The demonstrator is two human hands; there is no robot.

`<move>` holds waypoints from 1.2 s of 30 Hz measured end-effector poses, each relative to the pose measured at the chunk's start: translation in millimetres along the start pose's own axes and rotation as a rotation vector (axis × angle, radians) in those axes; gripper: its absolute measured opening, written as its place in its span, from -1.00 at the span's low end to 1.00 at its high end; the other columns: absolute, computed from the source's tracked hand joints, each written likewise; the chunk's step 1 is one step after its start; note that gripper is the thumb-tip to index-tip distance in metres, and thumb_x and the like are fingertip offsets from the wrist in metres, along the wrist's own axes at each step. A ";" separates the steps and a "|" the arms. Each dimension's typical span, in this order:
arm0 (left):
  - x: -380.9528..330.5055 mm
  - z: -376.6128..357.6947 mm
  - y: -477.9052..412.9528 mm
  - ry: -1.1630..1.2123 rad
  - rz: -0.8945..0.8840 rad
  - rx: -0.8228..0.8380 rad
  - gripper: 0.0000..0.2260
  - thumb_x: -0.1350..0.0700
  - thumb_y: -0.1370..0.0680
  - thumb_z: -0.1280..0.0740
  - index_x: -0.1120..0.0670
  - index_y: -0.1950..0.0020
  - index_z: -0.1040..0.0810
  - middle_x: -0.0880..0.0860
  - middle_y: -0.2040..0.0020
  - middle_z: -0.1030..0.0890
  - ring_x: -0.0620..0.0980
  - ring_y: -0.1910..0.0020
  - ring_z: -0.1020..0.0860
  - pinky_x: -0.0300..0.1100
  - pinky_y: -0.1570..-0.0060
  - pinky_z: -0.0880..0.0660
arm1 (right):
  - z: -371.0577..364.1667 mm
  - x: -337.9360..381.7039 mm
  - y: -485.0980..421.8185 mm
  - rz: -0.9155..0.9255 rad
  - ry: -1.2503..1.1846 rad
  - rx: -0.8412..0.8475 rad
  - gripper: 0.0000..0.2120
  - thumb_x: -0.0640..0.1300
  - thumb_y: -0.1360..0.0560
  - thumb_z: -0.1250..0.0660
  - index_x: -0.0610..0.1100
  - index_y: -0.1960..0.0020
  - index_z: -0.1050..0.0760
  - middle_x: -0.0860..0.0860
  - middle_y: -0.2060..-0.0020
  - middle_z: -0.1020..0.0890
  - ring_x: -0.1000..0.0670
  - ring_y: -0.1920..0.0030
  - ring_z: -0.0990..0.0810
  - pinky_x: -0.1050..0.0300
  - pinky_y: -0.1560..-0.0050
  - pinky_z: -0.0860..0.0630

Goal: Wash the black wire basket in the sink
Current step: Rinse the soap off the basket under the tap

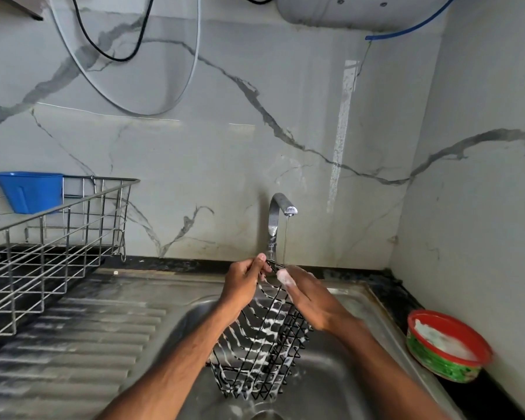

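The black wire basket (pixel 261 350), streaked with white soap foam, hangs tilted over the steel sink (pixel 343 380). My left hand (pixel 243 283) grips its upper rim at the far end. My right hand (pixel 309 301), soapy at the fingertips, rests along the basket's right side with fingers stretched toward the rim, just under a thin stream of water from the chrome tap (pixel 281 213).
A steel ribbed drainboard (pixel 82 338) lies left of the sink. On it stands a wire dish rack (pixel 43 237) with a blue plastic cup (pixel 29 190) hung on it. A red-rimmed green tub of white soap (pixel 446 345) sits on the dark counter at right. Marble wall behind.
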State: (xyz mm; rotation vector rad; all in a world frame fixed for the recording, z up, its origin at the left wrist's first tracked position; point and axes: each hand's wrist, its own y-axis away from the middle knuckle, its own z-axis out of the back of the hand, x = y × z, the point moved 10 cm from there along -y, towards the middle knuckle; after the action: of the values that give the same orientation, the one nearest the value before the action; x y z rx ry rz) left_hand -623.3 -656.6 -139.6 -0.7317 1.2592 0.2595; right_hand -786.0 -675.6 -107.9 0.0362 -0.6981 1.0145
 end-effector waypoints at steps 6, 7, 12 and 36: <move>3.1 7.9 -1.1 -0.020 0.005 -0.017 -0.63 -0.02 -0.72 -0.24 0.20 0.06 -0.69 -0.01 0.36 -0.59 -0.18 0.46 -0.47 -0.30 0.42 -0.39 | -20.3 10.4 -20.5 0.079 0.037 0.033 -0.41 0.27 -0.67 0.11 0.09 -0.64 -0.05 0.08 -0.62 -0.15 0.07 -0.59 -0.11 0.12 -0.55 -0.03; 4.2 9.1 -1.1 -0.011 0.015 -0.016 -0.64 -0.03 -0.71 -0.24 0.17 0.07 -0.69 -0.02 0.37 -0.58 -0.17 0.46 -0.47 -0.29 0.42 -0.40 | -18.2 1.3 -20.3 0.039 0.019 0.024 -0.42 0.28 -0.67 0.12 0.13 -0.64 -0.06 0.09 -0.61 -0.15 0.06 -0.59 -0.13 0.08 -0.55 -0.06; -1.7 -0.7 0.2 -0.037 -0.005 0.021 -0.68 -0.02 -0.71 -0.24 0.08 0.11 -0.66 -0.09 0.39 -0.54 -0.28 0.50 -0.43 -0.35 0.43 -0.36 | -4.5 -28.4 -12.6 -0.101 -0.007 -0.038 -0.42 0.24 -0.69 0.14 -0.01 -0.57 -0.26 0.04 -0.52 -0.37 0.08 -0.46 -0.32 0.23 -0.39 -0.15; -8.1 -25.9 16.4 0.004 0.182 0.294 -0.62 0.06 -0.76 -0.12 0.36 -0.08 -0.54 0.25 0.20 -0.71 -0.02 0.42 -0.66 -0.16 0.42 -0.43 | -12.5 -23.9 -66.0 -0.271 0.032 0.124 -0.60 -0.08 -0.72 -0.02 -0.22 0.14 -0.49 -0.10 0.27 -0.52 0.01 0.30 -0.42 0.08 0.18 -0.36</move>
State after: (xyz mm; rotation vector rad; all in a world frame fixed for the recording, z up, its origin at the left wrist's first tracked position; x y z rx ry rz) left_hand -654.9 -658.9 -141.1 -0.3665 1.3349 0.2150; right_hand -735.5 -725.7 -112.1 0.2166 -0.5819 0.7946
